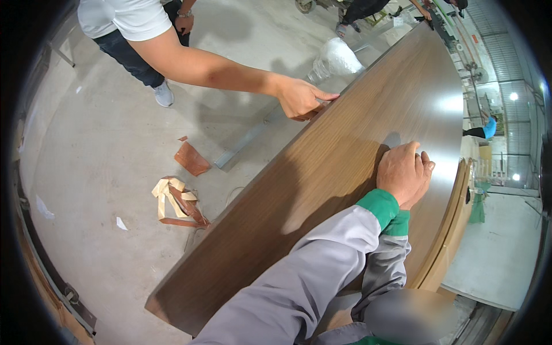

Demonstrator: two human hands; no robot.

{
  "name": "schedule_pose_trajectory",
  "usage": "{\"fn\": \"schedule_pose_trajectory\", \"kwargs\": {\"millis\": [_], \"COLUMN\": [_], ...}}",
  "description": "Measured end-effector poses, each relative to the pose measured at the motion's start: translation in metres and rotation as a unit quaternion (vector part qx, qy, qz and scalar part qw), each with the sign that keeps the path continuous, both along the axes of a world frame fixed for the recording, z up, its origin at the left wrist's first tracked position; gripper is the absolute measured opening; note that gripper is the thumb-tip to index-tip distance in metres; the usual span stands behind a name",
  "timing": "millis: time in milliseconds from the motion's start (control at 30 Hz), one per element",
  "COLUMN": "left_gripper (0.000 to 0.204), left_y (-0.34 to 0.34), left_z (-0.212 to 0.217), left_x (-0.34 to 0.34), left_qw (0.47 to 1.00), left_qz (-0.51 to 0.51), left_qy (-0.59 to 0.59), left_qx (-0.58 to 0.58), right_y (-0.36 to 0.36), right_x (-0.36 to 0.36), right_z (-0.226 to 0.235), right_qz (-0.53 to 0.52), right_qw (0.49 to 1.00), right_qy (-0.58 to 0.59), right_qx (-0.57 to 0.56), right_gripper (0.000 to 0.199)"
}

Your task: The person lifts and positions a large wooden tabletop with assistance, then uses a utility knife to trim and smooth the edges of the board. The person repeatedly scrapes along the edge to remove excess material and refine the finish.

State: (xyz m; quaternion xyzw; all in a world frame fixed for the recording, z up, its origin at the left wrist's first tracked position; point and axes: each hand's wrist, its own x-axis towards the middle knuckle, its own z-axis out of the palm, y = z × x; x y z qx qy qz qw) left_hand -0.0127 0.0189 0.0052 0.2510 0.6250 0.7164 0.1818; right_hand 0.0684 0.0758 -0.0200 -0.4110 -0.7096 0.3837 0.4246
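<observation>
A long wood-grain brown board (322,155) stretches diagonally from lower left to upper right before me, with a rounded far side. My left hand (398,173), in a grey sleeve with a green cuff, is over its surface with the fingers curled in. Close behind it, and partly covered by it, my right hand (424,179) also has bent fingers. Anything between the fingers of either hand is hidden or too small to make out. Across the board, a co-worker's hand (302,99) touches the left edge, its thumb pointing along the top.
Brown scraps with pale strips (178,201) and a reddish-brown sheet piece (192,158) lie on the concrete floor (103,172). A clear plastic-wrapped bundle (339,57) sits beyond the board. Stacked panels (451,230) flank it at right. Other people stand farther off.
</observation>
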Motion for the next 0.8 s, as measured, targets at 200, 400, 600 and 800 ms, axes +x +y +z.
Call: {"fn": "schedule_pose_trajectory", "kwargs": {"millis": [200,400,600,800], "left_gripper": [0.026,0.025,0.032,0.039], "left_y": [-0.004,-0.008,-0.011,-0.012], "left_z": [0.006,0.0,0.001,0.001], "left_x": [-0.001,0.002,0.005,0.003], "left_qw": [0.994,0.981,0.951,0.936], "left_qz": [-0.044,-0.045,0.032,0.064], "left_qy": [-0.093,-0.168,-0.279,-0.308], "left_qx": [0.05,0.085,0.132,0.156], "right_y": [-0.012,-0.024,-0.024,-0.025], "right_x": [0.026,0.009,-0.017,-0.023], "right_z": [-0.004,0.01,0.01,0.008], "right_qz": [-0.018,0.007,0.042,0.101], "right_qw": [0.995,0.969,0.917,0.855], "right_qy": [0.057,0.168,0.277,0.356], "right_qx": [-0.084,-0.181,-0.283,-0.364], "right_gripper": [0.065,0.058,0.052,0.051]}}
